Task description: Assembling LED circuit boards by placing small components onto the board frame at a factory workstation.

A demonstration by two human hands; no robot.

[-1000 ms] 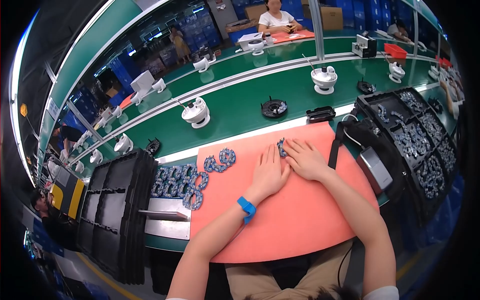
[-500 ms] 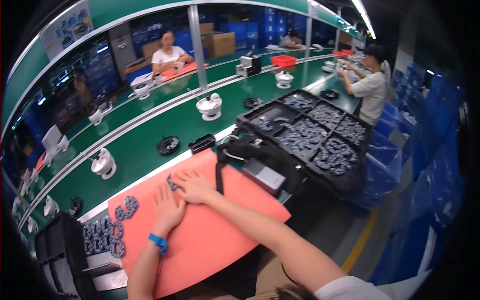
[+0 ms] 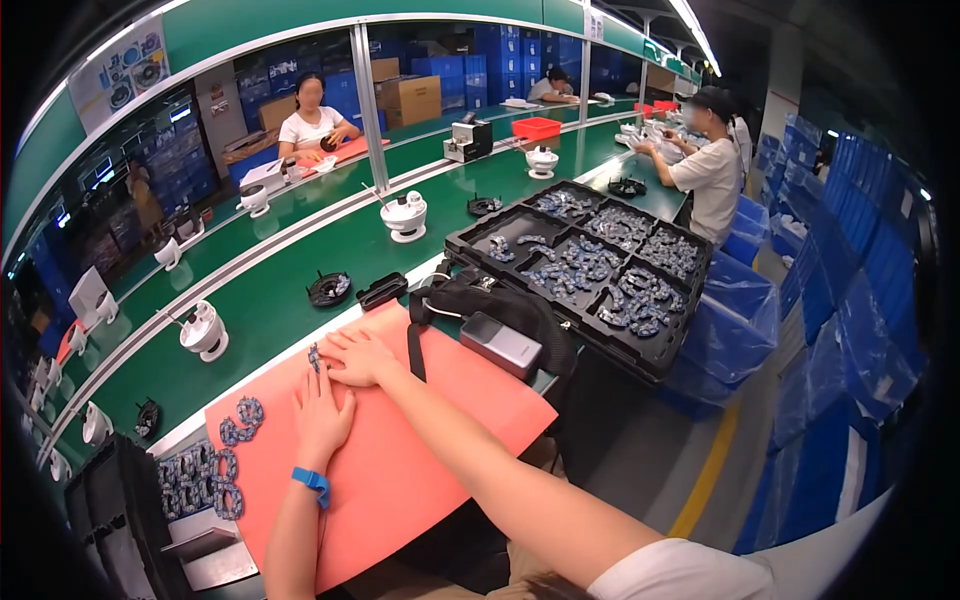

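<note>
A small dark blue-grey segmented part [image 3: 315,357] lies near the far edge of the salmon-coloured mat [image 3: 400,465]. My left hand [image 3: 322,415] rests on the mat with fingers stretched forward, the fingertips touching the near end of this part. Just right of it, my right hand [image 3: 358,358] lies flat with its fingers spread, their tips beside the part. A blue band [image 3: 311,484] circles my left wrist. On the mat's left side sit a few similar curved parts [image 3: 243,420], with several ring-shaped ones [image 3: 200,478] set in rows beside them.
A black compartment tray [image 3: 590,255] full of curved parts stands to the right, near a black bag [image 3: 505,308] and a grey box-shaped device [image 3: 500,346]. White bowl-shaped units [image 3: 404,216] stand along the green conveyor [image 3: 270,285]. A co-worker [image 3: 705,165] works at far right, another [image 3: 312,125] across.
The whole view has shifted, so the scene sits further left. My left hand has slid forward to the small part, and the two hands no longer overlap at the thumb.
</note>
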